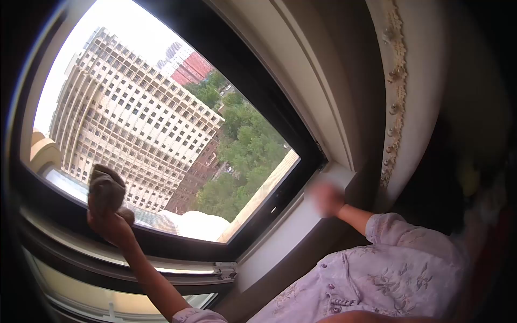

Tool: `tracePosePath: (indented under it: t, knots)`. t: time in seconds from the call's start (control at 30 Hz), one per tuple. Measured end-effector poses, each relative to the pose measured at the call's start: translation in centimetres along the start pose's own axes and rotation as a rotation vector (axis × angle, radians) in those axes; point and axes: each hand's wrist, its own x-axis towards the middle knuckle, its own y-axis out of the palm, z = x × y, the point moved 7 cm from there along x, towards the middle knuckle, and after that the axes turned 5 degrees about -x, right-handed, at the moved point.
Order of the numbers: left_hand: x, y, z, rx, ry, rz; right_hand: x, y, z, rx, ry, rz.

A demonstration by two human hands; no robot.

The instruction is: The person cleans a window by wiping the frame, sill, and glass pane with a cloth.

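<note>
My left hand (110, 225) is wrapped round a bunched grey-brown cloth (106, 189). It is raised at the lower left part of a window pane (247, 126) in a dark frame (161, 245); whether the cloth touches the glass I cannot tell. Over by the white window sill (293, 215), at the frame's lower right corner, is my right hand (325, 198). Blur smears its fingers, so neither their shape nor anything in them can be made out.
A second, lower window section (124, 296) lies under a rail with a metal fitting (225, 271). On the right hangs a pale curtain (417, 70) with beaded trim (395, 81). Beyond the glass stand a tall pale building (142, 113) and trees (247, 134).
</note>
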Motion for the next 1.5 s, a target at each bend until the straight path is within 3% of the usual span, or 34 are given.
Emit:
tracePosePath:
  t: [0.03, 0.07, 0.17, 0.2, 0.3, 0.37, 0.4, 0.43, 0.5, 0.53, 0.57, 0.6, 0.63, 0.67, 0.73, 0.8, 0.9, 0.93, 1.0, 1.03, 1.1, 1.17, 1.2, 1.27, 1.3, 1.33, 1.37, 1.4, 1.43, 1.47, 1.5]
  knots:
    - [1.8, -0.2, 1.7, 0.283, 0.169, 0.001, 0.1, 0.1, 0.1, -0.009, 0.008, 0.03]
    - [2.2, 0.8, 5.3, 0.267, -0.035, 0.055, -0.1, 0.3, 0.1, -0.017, 0.018, 0.06]
    - [-1.9, 4.1, 1.1, 0.282, -0.224, 0.311, -0.1, 0.7, -0.1, -0.022, 0.023, -0.006]
    - [-5.7, 5.3, -2.4, 0.32, -0.07, 0.374, -0.3, 1.8, -0.7, 0.03, 0.039, 0.057]
    - [-17.3, 6.3, -11.3, -0.219, 0.074, 0.367, -0.4, 0.4, 0.5, -0.021, -0.084, -0.006]
    - [-20.0, 7.3, -11.5, -0.278, 0.25, 0.455, -0.6, 1.5, -0.4, -0.039, -0.1, -0.14]
    - [-21.5, 7.9, -11.6, -0.312, 0.336, 0.501, -0.6, 1.4, -0.5, -0.035, -0.067, -0.085]
    - [-17.6, 5.8, -10.9, -0.307, 0.33, 0.482, -0.8, 1.7, -0.7, -0.012, -0.074, -0.096]
    - [-10.3, 4.7, -4.4, -0.264, 0.035, 0.326, -1.1, 3.0, -1.2, 0.043, -0.084, -0.111]
    - [-5.0, 2.8, -2.0, -0.122, 0.053, 0.174, -1.1, 3.3, -1.2, 0.047, -0.094, -0.116]
    - [0.1, 0.5, 0.9, -0.259, -0.187, 0.015, -0.9, 3.7, -1.4, 0.018, -0.09, -0.111]
    - [6.2, -1.3, 1.3, -0.772, -0.229, 0.052, -0.7, 3.2, -1.1, -0.012, -0.088, -0.099]
    - [9.3, -3.0, 2.5, -0.18, -0.011, -0.087, -0.7, 3.0, -0.8, -0.039, -0.088, -0.084]
    - [11.8, -3.9, 3.6, -0.012, 0.125, -0.253, -0.6, 2.8, -0.7, -0.049, -0.109, -0.113]
    - [14.3, -1.9, 4.5, 0.176, -0.009, -0.237, -0.9, 2.7, -0.3, -0.069, -0.141, -0.169]
    - [14.6, 3.3, 3.2, 0.2, -0.345, 0.1, -0.9, 2.4, -0.3, -0.067, -0.157, -0.216]
    - [10.8, 6.3, -12.5, -0.03, 0.003, 0.02, -0.8, 3.3, -0.7, -0.109, -0.165, -0.26]
    - [9.0, 8.6, -16.4, -0.469, -0.045, 0.224, -1.1, 3.5, -0.8, -0.13, -0.159, -0.267]
    - [4.0, 9.4, -25.3, -0.208, 0.494, 0.139, -1.5, 4.2, -0.9, -0.128, -0.162, -0.14]
    - [2.7, 9.5, -27.6, -0.233, 0.621, 0.199, -1.4, 4.3, -0.9, -0.129, -0.165, -0.082]
    - [3.9, 9.2, -26.5, -0.233, 0.642, 0.151, -1.0, 2.8, -0.6, -0.125, -0.162, -0.14]
    - [8.5, 7.5, -21.0, -0.251, 0.4, 0.074, -0.5, 2.8, -0.6, -0.098, -0.151, -0.197]
    - [11.6, 6.7, -15.6, -0.542, -0.257, 0.15, -0.6, 3.3, -0.9, -0.075, -0.145, -0.217]
    - [15.7, 4.4, -6.5, -0.532, -0.238, -0.07, -1.1, 3.6, -1.1, -0.048, -0.153, -0.244]
    - [16.4, 3.2, -2.2, -0.052, -0.013, -0.34, -1.4, 3.4, -1.1, -0.042, -0.167, -0.253]
    - [17.4, 2.4, 2.1, 0.124, 0.067, -0.353, -1.6, 3.2, -0.9, -0.03, -0.192, -0.257]
    - [18.3, 1.1, 5.0, 0.28, -0.049, -0.285, -1.8, 2.7, -0.9, -0.011, -0.189, -0.318]
    - [18.8, 0.4, 8.4, 0.378, -0.032, -0.335, -1.8, 2.1, -0.7, 0.015, -0.195, -0.378]
    - [19.2, 0.9, 10.4, 0.368, -0.206, -0.293, -1.6, 1.5, -0.4, 0.049, -0.208, -0.433]
    - [19.4, 1.4, 12.4, 0.369, -0.38, -0.243, -1.1, 1.0, -0.1, 0.096, -0.194, -0.349]
    - [20.0, 1.0, 8.7, 0.14, -0.553, -0.206, -0.6, 0.6, 0.1, 0.139, -0.165, -0.279]
